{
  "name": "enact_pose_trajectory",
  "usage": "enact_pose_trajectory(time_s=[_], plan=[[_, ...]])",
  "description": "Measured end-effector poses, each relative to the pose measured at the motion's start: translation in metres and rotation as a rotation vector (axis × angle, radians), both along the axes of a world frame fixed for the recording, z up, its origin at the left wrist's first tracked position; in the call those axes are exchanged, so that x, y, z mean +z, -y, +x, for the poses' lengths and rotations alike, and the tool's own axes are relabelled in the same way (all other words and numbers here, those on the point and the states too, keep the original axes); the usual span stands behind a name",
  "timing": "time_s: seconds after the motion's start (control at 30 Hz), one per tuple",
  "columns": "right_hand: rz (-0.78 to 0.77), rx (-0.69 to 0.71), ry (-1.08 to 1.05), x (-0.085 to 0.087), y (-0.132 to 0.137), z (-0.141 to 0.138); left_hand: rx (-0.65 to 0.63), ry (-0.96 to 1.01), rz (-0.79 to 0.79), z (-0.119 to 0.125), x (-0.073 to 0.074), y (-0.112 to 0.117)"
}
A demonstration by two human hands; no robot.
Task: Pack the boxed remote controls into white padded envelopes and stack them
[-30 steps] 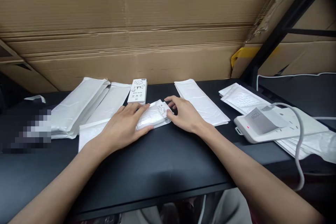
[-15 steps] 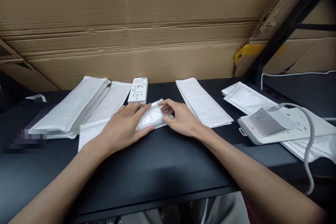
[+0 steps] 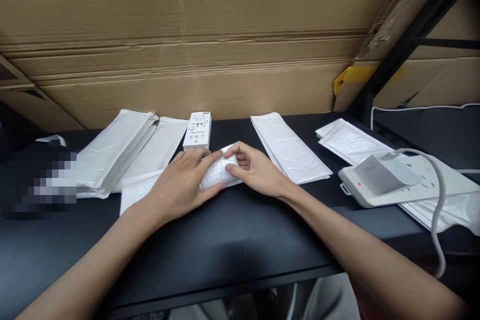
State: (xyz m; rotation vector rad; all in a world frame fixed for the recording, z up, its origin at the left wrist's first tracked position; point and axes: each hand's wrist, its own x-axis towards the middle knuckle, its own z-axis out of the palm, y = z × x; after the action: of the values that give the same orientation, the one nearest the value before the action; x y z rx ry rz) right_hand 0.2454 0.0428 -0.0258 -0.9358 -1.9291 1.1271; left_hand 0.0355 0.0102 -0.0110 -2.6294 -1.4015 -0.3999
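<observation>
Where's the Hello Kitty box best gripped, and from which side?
Probably by its two long edges, coming from above. The white Hello Kitty box seems to lie flat on the black table and looks narrow enough for one hand. The left hand and the wrapped white bubble mailer crowd its near end, so a front approach looks blocked.

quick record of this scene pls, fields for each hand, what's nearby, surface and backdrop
left hand: cupped over a white bubble mailer bundle
right hand: fingers on the bundle's other end
nearest box: Hello Kitty box, just beyond the hands
also there: flat white bubble mailers; white power strip lying on mailers
surface: black table
backdrop: corrugated cardboard
</observation>
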Motion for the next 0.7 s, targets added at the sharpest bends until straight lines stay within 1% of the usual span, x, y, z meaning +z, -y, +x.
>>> enact_pose_trajectory(time_s=[0.2,0.37,0.5,0.63,0.7], plan=[[-0.025,0.022,0.003,0.0014,0.0017,-0.0044,-0.039,0.042,0.049,0.0025,-0.0004,0.0024],[-0.025,0.082,-0.011,0.0063,0.0042,-0.0049,-0.056,0.064,0.039,0.0045,-0.0001,0.0042],[0.002,0.104,-0.014,0.0064,0.0038,-0.0028,-0.061,0.08,0.042,0.0068,-0.0013,0.0053],[0.035,0.088,0.012,0.0052,0.0018,-0.0012,-0.043,0.096,0.026,0.0097,-0.0009,0.0067],[0.072,0.038,0.035,0.0053,-0.0007,0.0004,-0.026,0.096,0.005,0.0097,0.001,0.0068]])
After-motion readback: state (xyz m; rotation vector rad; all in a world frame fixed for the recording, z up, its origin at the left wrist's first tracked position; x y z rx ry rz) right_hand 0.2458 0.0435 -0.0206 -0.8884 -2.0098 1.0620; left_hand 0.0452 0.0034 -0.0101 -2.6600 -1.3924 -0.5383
